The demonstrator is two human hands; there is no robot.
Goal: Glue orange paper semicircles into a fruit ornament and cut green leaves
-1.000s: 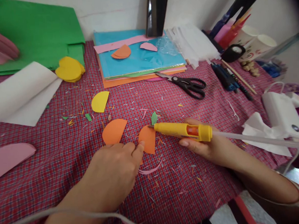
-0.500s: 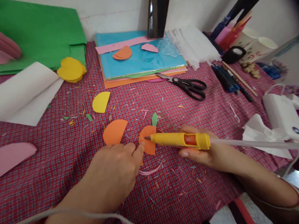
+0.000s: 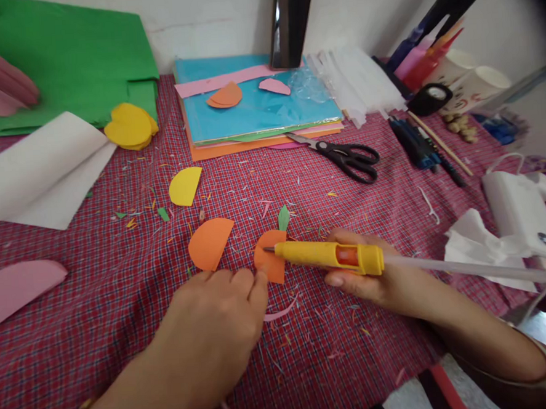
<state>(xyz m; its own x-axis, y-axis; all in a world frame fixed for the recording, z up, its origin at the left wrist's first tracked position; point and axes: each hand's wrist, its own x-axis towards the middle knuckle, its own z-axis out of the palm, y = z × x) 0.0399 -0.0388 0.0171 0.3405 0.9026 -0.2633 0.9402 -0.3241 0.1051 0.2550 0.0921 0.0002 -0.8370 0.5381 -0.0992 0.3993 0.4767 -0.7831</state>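
Note:
My right hand (image 3: 370, 279) is closed around a yellow hot glue gun (image 3: 326, 255), with a long translucent glue stick (image 3: 443, 264) running out of its back end. The nozzle is over a small orange paper half-circle (image 3: 273, 272); whether it touches is unclear. A green paper leaf (image 3: 284, 218) stands out from that piece's upper edge. My left hand (image 3: 216, 331), back up and fingers bent, holds the half-circle down on the cloth with a fingertip at its lower left edge. Its thumb is hidden. Just beyond the knuckles lies a larger orange paper half-circle (image 3: 210, 242).
Black-handled scissors (image 3: 348, 160) lie by a stack of coloured paper (image 3: 258, 116). A yellow half-circle (image 3: 185, 186), paper scraps and a pink piece (image 3: 22, 291) lie on the checked cloth (image 3: 134, 287). Pens (image 3: 420, 146), cups (image 3: 483, 87) and a white device (image 3: 523, 214) are at right.
My left hand has shifted slightly down and left, uncovering more of the larger orange half-circle. The cable in front has dropped lower. The glue gun stays over the small orange piece.

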